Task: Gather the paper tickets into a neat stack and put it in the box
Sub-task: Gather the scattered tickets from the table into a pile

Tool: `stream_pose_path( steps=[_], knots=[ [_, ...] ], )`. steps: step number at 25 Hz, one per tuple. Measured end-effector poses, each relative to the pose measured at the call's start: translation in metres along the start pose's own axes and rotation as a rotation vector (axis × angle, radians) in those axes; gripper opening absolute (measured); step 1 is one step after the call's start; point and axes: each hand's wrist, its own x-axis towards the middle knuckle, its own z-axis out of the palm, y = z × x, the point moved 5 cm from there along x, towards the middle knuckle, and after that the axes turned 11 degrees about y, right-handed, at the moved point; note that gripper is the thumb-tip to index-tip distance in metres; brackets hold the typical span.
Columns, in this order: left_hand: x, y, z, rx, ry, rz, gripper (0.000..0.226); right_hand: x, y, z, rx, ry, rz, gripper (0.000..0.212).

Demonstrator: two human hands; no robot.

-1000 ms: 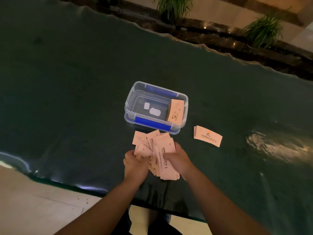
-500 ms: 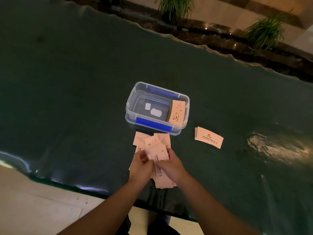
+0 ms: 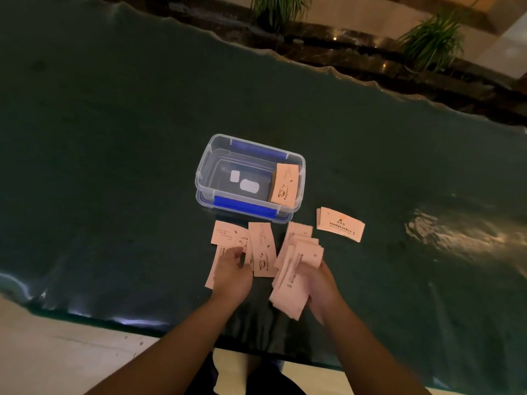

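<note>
Near the front edge of the dark green worktop (image 3: 114, 166), the pile of pale pink paper tickets that both hands were pressing together half a second ago is now split. The right hand (image 3: 320, 283) has pulled away to the right, closed around a fanned bundle of tickets (image 3: 296, 269). The left hand (image 3: 232, 270) rests on the loose tickets (image 3: 261, 249) left flat on the worktop, fingers curled over them; whether it grips any, I cannot tell. The clear plastic box with blue clips (image 3: 205, 166) sits just beyond, one neat stack (image 3: 285, 182) already inside at its right end. Another squared stack (image 3: 340, 223) lies right of the box. Gathering is probably still midway; the bundle needs squaring.
</note>
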Motion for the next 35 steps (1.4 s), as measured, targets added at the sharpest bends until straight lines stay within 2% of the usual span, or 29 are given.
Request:
stream_pose_path(
  steps=[2, 7, 12, 18, 20, 22, 24, 25, 27, 29, 32, 35],
  knots=[
    [0.001, 0.004, 0.003, 0.039, -0.012, 0.004, 0.043, 0.005, -0.006, -0.001, 0.054, -0.018, 0.031, 0.046],
    [-0.001, 0.014, 0.012, 0.018, -0.091, -0.014, 0.040, 0.008, -0.013, 0.021, -0.064, -0.128, 0.019, 0.049],
    [-0.011, 0.015, 0.026, 0.000, -0.218, -0.011, 0.020, 0.009, -0.020, 0.034, -0.202, -0.091, -0.036, 0.054],
    [-0.013, 0.004, 0.026, 0.116, -0.320, 0.155, 0.030, 0.008, -0.020, 0.036, -0.376, -0.077, -0.068, 0.063],
    [-0.008, 0.003, 0.013, 0.177, -0.246, 0.262, 0.026, 0.005, -0.022, 0.039, -0.425, -0.110, -0.074, 0.064],
    [0.001, 0.001, -0.006, 0.357, -0.033, 0.369, 0.034, 0.003, -0.028, 0.042, -0.484, -0.137, -0.107, 0.061],
    [0.009, -0.006, -0.030, 0.500, 0.146, 0.317, 0.055, 0.001, -0.036, 0.052, -0.522, -0.179, -0.153, 0.060],
    [0.013, -0.010, -0.039, 0.514, 0.175, 0.265, 0.063, 0.001, -0.041, 0.059, -0.543, -0.211, -0.176, 0.062],
    [0.017, -0.016, -0.044, 0.472, 0.164, 0.203, 0.065, 0.000, -0.048, 0.074, -0.609, -0.269, -0.215, 0.064],
    [0.019, -0.018, -0.045, 0.377, 0.152, 0.161, 0.056, 0.001, -0.052, 0.089, -0.676, -0.300, -0.243, 0.062],
    [0.021, -0.019, -0.045, 0.166, 0.138, 0.044, 0.046, 0.004, -0.049, 0.096, -0.700, -0.272, -0.233, 0.061],
    [0.022, -0.016, -0.043, 0.078, 0.092, -0.016, 0.045, 0.003, -0.041, 0.094, -0.685, -0.245, -0.201, 0.066]
  ],
)
